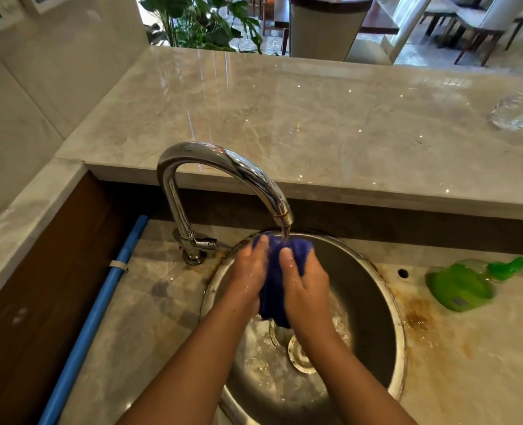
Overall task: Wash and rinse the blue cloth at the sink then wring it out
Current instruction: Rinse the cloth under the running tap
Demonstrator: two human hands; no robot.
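Bench (315, 118): pale veined marble, wet and glossy; raised ledge behind sink, lower level all round it with rust-brown stains beside the rim.
Sink (398, 317): round steel bowl set in the lower bench; water and suds lying in the bottom.
Tap (223, 167): chrome swan-neck, base at sink's rear left, spout arching over the bowl's far edge; thin stream falling onto top of cloth.
Pipe (100, 302): blue, clipped along the wall left of sink.
Bottle (459, 286): green, lying on its side right of sink, cap pointing away from the bowl; small dark label patch, too small to read.
Glass (514, 111): clear, on the ledge, well behind and right of sink.
Left hand (249, 271): above sink's far half, fingers (261, 243) closed round cloth's left side.
Right hand (307, 286): just beside the left, fingers (286, 256) clamped round cloth's right side.
Cloth (274, 271): blue, bunched into a roll between both hands, over the sink; long axis from spout down toward drain, lower end hanging free below the palms.
Drain (297, 354): at sink's centre, directly beneath the wrists.
Step, as judged: rinsing; wringing not yet begun.
Key relation: both hands equally close, side by side across the roll; for a twist, likely one hand needed at each end along that axis.
Writing: none legible anywhere.
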